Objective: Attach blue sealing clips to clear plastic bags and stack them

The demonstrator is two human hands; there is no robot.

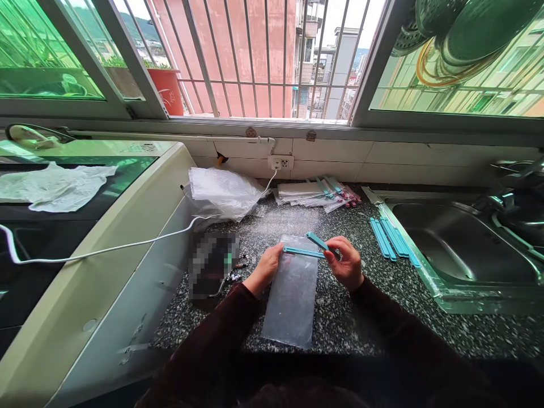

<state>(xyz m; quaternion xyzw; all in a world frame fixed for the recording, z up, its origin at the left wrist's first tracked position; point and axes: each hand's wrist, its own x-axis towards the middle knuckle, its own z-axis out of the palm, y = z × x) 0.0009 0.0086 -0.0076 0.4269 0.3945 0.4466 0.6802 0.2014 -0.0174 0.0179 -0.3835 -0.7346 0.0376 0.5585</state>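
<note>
A clear plastic bag (pixel 291 300) lies on the speckled counter, its upper end crossed by a light-blue bag clip (pixel 301 251). The clip's two arms are spread in a narrow V, joined at the right end. My left hand (pixel 268 267) is closed at the bag's upper left corner, pinching it with the clip's left end; its thumb partly hides the grip. My right hand (pixel 346 265) pinches the clip's right end, with the upper arm sticking out up and left past the fingers.
Several loose blue clips (pixel 389 238) lie beside the steel sink (pixel 459 243). Behind are a pile of bags with blue and pink clips (pixel 317 192) and a stack of clear bags (pixel 225 190). A blurred-out phone-like object (pixel 212 265) and white cable (pixel 106 253) are at left, near a cream appliance (pixel 127 209).
</note>
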